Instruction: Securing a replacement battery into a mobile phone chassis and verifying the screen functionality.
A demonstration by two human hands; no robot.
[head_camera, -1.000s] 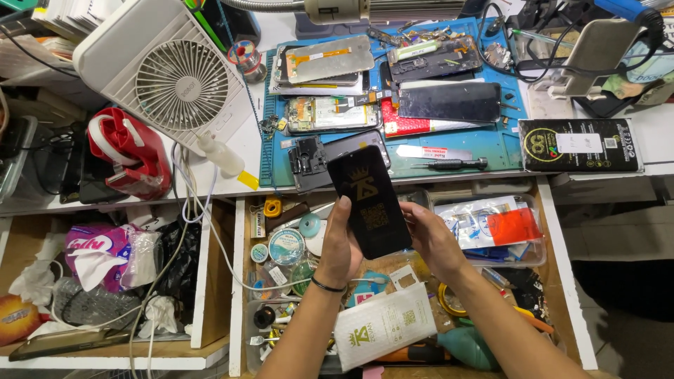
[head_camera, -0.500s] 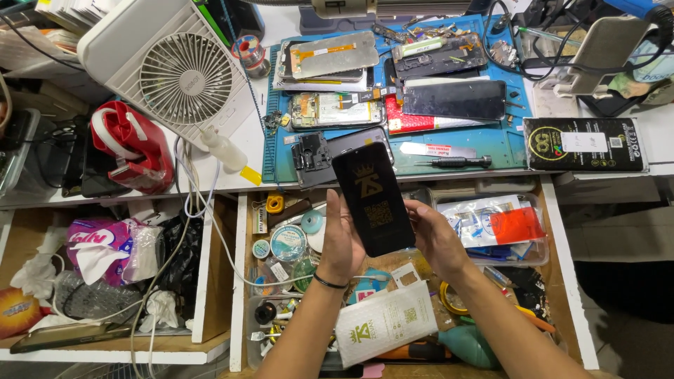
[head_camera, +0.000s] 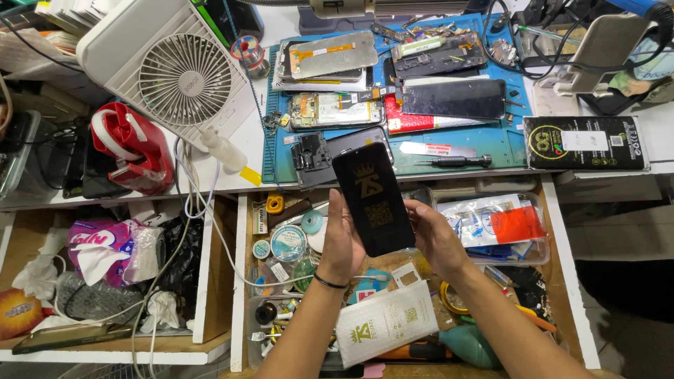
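Black flat pack (head_camera: 372, 198), gold printed, held tilted above the open drawer (head_camera: 562, 281), just below the surface edge. Left hand (head_camera: 339, 242) fingers closed on its left edge; right hand (head_camera: 434, 235) grips the right edge, fingertips probably behind. White packet (head_camera: 386, 323) lies below, blue mat (head_camera: 505, 137) above.
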